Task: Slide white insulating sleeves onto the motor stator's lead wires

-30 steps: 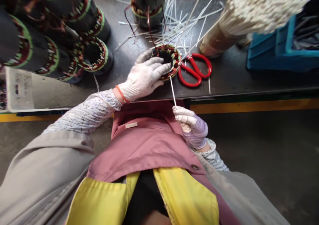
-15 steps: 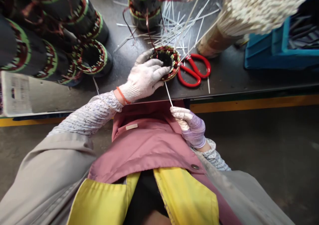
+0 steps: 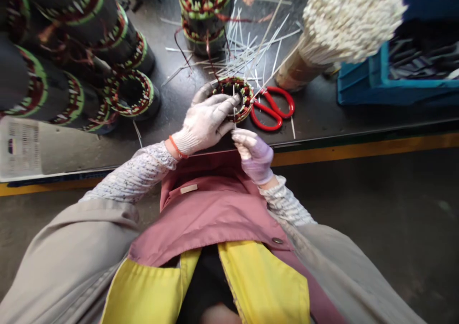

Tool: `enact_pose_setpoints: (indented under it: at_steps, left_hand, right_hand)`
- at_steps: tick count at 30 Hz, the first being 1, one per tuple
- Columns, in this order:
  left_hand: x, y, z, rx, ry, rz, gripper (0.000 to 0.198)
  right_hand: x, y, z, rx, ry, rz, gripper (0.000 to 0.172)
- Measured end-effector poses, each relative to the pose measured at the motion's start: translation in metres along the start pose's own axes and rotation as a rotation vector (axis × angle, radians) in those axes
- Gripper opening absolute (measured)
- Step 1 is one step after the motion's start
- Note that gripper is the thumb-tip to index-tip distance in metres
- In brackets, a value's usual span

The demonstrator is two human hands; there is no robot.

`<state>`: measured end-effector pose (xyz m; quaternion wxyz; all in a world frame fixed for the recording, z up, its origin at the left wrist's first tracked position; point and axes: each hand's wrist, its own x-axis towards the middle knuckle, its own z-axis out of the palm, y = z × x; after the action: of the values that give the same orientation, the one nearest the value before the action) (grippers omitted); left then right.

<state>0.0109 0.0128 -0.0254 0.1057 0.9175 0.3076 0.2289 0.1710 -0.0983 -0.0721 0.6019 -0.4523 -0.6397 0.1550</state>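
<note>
The fingers of the purple-and-white-gloved right hand (image 3: pixel 254 156) are pinching a thin white stick (image 3: pixel 234 90); those of the white-gloved left hand (image 3: pixel 204 123) are holding a round red-and-green wire coil (image 3: pixel 247 94) on the dark worktop (image 3: pixel 322 118). Red-handled scissors (image 3: pixel 277 113) are lying beside the coil.

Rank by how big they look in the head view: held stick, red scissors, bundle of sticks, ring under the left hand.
1. Bundle of sticks
2. Red scissors and the partly covered ring: too alike to rank
3. Held stick

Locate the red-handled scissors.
Head view, right of centre: the scissors lie on the dark tabletop, just right of the round red-and-green core, left of the blue plastic bin.
</note>
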Motion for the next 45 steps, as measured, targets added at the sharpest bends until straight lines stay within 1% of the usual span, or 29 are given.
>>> enact_pose_setpoints:
  at_steps: [1, 3, 5, 6, 8, 11, 13, 16, 19, 20, 22, 24, 26, 28, 30, 31, 32, 33, 34, 35, 36, 38, 39, 40, 41, 42, 43, 44, 45]
  left_hand:
    - [-0.002, 0.0, 0.002, -0.027, 0.042, -0.026, 0.053]
    - [-0.007, 0.0, 0.007, -0.105, 0.115, -0.077, 0.053]
    - [-0.009, 0.0, 0.012, -0.171, 0.167, -0.097, 0.045]
    - [-0.01, -0.001, 0.014, -0.183, 0.183, -0.086, 0.037]
    - [-0.009, -0.002, 0.016, -0.17, 0.191, -0.033, 0.024]
    - [-0.006, -0.003, 0.017, -0.148, 0.187, 0.046, 0.024]
    - [-0.005, -0.003, 0.018, -0.147, 0.188, 0.061, 0.025]
    - [-0.005, -0.003, 0.019, -0.13, 0.179, 0.073, 0.027]
    - [-0.006, -0.003, 0.021, -0.099, 0.216, 0.107, 0.027]
    - [-0.006, -0.004, 0.021, -0.089, 0.231, 0.118, 0.026]
    - [-0.006, -0.005, 0.022, -0.073, 0.245, 0.138, 0.026]
    - [-0.005, -0.006, 0.021, -0.068, 0.242, 0.161, 0.027]
    - [-0.003, -0.006, 0.02, -0.071, 0.234, 0.176, 0.029]
    - [-0.002, -0.005, 0.019, -0.085, 0.221, 0.167, 0.031]
    - [-0.001, -0.006, 0.019, -0.111, 0.22, 0.139, 0.031]
    - [0.0, -0.008, 0.019, -0.124, 0.232, 0.123, 0.029]
    - [0.001, -0.009, 0.018, -0.129, 0.244, 0.112, 0.028]
    - [0.001, -0.011, 0.017, -0.123, 0.247, 0.118, 0.026]
    - [0.001, -0.013, 0.016, -0.108, 0.23, 0.147, 0.025]
    - [0.0, -0.014, 0.015, -0.085, 0.199, 0.198, 0.024]
    - [0.0, -0.015, 0.012, -0.055, 0.164, 0.26, 0.024]
    - [-0.003, -0.013, 0.006, 0.018, 0.114, 0.356, 0.023]
    - [-0.005, -0.011, 0.002, 0.057, 0.117, 0.369, 0.023]
    - [-0.006, -0.01, 0.0, 0.094, 0.135, 0.359, 0.024]
    - [-0.007, -0.01, -0.002, 0.124, 0.136, 0.333, 0.027]
    - [-0.008, -0.011, -0.003, 0.134, 0.139, 0.323, 0.03]
    - [-0.008, -0.013, -0.004, 0.144, 0.138, 0.315, 0.033]
    - [-0.009, -0.015, -0.004, 0.172, 0.14, 0.316, 0.035]
    - [-0.009, -0.017, -0.005, 0.213, 0.153, 0.316, 0.036]
  right_hand:
    - [0.004, 0.007, 0.006, 0.005, 0.019, 0.019, 0.012]
    - [0.009, 0.015, 0.013, 0.06, 0.061, 0.151, 0.014]
    - [0.009, 0.014, 0.013, 0.138, 0.094, 0.315, 0.018]
    - [0.009, 0.011, 0.011, 0.156, 0.091, 0.358, 0.017]
    - [0.01, 0.0, 0.004, 0.131, 0.049, 0.364, 0.012]
    - [0.017, -0.015, -0.004, 0.07, -0.004, 0.302, 0.008]
    - [0.024, -0.019, -0.006, 0.046, -0.023, 0.287, 0.007]
    - [0.032, -0.014, -0.003, -0.035, -0.044, 0.318, 0.01]
    - [0.034, -0.001, 0.001, -0.073, -0.072, 0.381, 0.021]
    - [0.034, 0.003, 0.002, -0.091, -0.083, 0.366, 0.024]
    - [0.035, 0.008, 0.003, -0.21, -0.103, 0.251, 0.025]
    - [0.041, 0.008, 0.001, -0.441, -0.136, 0.079, 0.026]
    - [0.05, 0.003, -0.004, -0.686, -0.213, -0.072, 0.028]
    - [0.059, -0.008, -0.013, -0.844, -0.315, -0.239, 0.032]
    - [0.063, -0.023, -0.028, -0.847, -0.407, -0.469, 0.032]
    - [0.061, -0.03, -0.036, -0.804, -0.421, -0.568, 0.029]
    - [0.059, -0.035, -0.044, -0.744, -0.409, -0.626, 0.024]
    - [0.057, -0.038, -0.05, -0.668, -0.371, -0.611, 0.018]
    - [0.055, -0.039, -0.052, -0.563, -0.31, -0.498, 0.013]
    - [0.056, -0.036, -0.05, -0.445, -0.237, -0.319, 0.011]
    - [0.058, -0.032, -0.042, -0.334, -0.166, -0.128, 0.015]
    - [0.073, -0.02, -0.014, -0.107, -0.082, 0.205, 0.034]
    - [0.085, -0.015, 0.003, -0.046, -0.073, 0.271, 0.042]
    - [0.099, -0.012, 0.02, 0.083, -0.095, 0.38, 0.047]
    - [0.113, -0.01, 0.033, 0.214, -0.15, 0.483, 0.049]
    - [0.125, -0.009, 0.042, 0.292, -0.189, 0.521, 0.05]
    - [0.133, -0.011, 0.045, 0.301, -0.2, 0.502, 0.048]
    - [0.134, -0.013, 0.042, 0.288, -0.186, 0.462, 0.045]
    - [0.13, -0.014, 0.033, 0.253, -0.133, 0.385, 0.041]
